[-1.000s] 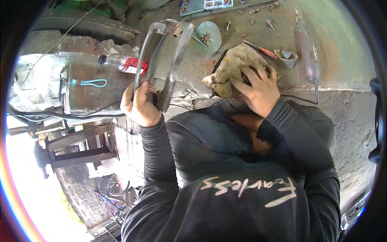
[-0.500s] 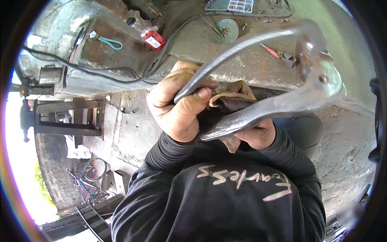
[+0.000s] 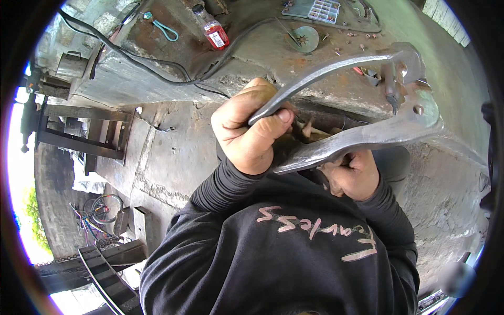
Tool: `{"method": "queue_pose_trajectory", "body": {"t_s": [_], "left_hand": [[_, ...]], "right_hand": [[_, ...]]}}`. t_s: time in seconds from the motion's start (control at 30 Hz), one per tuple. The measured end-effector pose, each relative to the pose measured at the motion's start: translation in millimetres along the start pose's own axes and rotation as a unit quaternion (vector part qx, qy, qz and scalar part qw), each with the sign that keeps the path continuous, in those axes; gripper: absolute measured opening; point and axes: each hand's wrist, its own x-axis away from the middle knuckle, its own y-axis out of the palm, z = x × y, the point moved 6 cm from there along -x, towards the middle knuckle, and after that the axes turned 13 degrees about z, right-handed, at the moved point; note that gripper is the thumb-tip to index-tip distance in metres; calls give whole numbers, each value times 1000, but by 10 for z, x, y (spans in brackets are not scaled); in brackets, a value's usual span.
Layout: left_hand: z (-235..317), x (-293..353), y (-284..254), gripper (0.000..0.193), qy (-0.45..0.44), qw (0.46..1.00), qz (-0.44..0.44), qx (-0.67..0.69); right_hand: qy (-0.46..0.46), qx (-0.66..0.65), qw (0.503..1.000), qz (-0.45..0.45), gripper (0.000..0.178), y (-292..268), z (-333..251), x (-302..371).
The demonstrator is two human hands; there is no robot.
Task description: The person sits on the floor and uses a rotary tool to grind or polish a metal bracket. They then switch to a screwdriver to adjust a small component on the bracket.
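While the left hand (image 3: pixel 247 128) closes its thumb and fingers around the narrow upper arm of a grey, curved, two-armed metal piece (image 3: pixel 362 135), the right hand (image 3: pixel 354 176), partly hidden beneath the lower arm, curls around a crumpled brown cloth (image 3: pixel 315 135). Held before the chest, the piece lies lengthwise left to right, its broad, holed end pointing right and slightly away.
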Motion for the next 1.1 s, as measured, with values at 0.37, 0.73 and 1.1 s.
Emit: {"method": "queue_pose_trajectory", "body": {"t_s": [0.37,0.73,1.1], "left_hand": [[108,-37,-35,13,38,998,47,17],[139,-20,-3,9,51,997,34,-38],[89,-89,-139,19,68,991,98,-62]], "right_hand": [[-39,-350,933,69,29,-147,-12,42],[0,-231,970,-72,31,210,-174,-50],[126,31,992,12,32,-256,585,-251]]}}
